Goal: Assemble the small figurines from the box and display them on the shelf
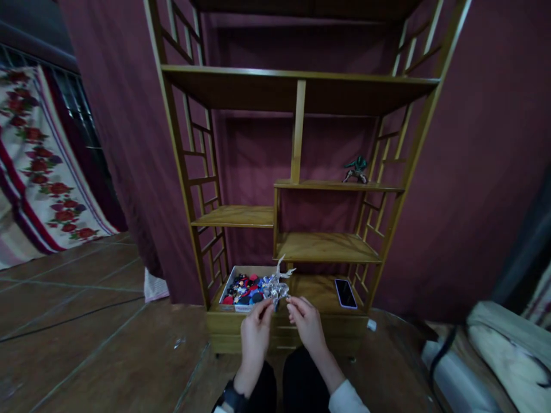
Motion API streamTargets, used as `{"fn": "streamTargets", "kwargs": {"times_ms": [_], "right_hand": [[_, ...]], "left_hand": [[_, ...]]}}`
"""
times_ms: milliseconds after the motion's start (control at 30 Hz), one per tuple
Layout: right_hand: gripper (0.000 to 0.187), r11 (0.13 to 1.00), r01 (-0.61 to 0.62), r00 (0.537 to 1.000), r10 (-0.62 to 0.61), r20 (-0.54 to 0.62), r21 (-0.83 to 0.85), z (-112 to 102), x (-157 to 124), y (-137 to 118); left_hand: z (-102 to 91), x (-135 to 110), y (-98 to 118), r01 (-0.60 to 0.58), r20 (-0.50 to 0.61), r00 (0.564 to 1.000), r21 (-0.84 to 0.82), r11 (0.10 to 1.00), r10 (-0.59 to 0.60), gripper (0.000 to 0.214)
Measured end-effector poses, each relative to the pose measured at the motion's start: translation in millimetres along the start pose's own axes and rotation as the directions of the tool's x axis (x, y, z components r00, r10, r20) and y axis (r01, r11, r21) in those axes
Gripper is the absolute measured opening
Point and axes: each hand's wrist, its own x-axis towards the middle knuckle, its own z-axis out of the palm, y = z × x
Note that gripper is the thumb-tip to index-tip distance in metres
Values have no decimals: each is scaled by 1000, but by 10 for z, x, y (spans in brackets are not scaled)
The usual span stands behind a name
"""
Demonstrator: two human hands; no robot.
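Observation:
A clear, pale figurine (pixel 278 284) with thin branching parts pointing up is held just beyond my fingertips. My left hand (pixel 256 331) is closed in a pinch at its lower left side. On the other side, the thumb and fingers of my right hand (pixel 306 324) pinch its lower right part. Just behind and to the left stands an open cardboard box (pixel 242 308), full of small red, blue and black pieces. The figurine overlaps the box's right end. Fine details of the figurine are too small to make out.
A wooden shelf unit (pixel 297 146) stands ahead, its lowest board bearing the box and a phone (pixel 345 293). A dark green figure (pixel 357 170) is on the right middle shelf. A small white object (pixel 371 325) lies on the floor at right, near a grey bundle (pixel 458 378).

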Motion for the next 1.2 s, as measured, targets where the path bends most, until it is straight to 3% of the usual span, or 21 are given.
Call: {"fn": "streamTargets", "kwargs": {"times_ms": [167,267,433,600,733,867,933,1067,1200], "right_hand": [[25,993,91,995,-93,-35,-71,-285,122,-361],[27,989,128,990,-132,-47,-80,-359,180,-498],[28,992,127,987,-125,-103,7,-306,258,-494],[29,990,60,989,-42,-145,126,-271,237,-447],[25,992,90,988,-79,-135,84,-357,142,-508],[24,988,148,983,-151,-105,-31,-459,52,-608],[24,977,184,977,-194,-94,-105,-499,19,-660],[23,946,253,961,-270,-59,-205,-553,-35,-755],[23,936,270,957,-287,-44,-226,-590,-71,-820]], "left_hand": [[44,97,421,-147,-24,988,87,985,150,23],[30,97,647,-281,-37,955,210,936,295,22],[23,-12,877,-450,2,872,395,801,489,24],[14,-94,930,-483,23,844,467,740,536,26],[-2,-40,885,-407,-47,884,416,813,466,25],[32,65,818,-203,-95,968,242,949,231,24],[67,109,806,-103,-85,990,95,990,111,23],[144,150,818,17,-49,998,-147,989,-24,25],[205,150,810,81,-6,996,-278,957,-86,28]]}}
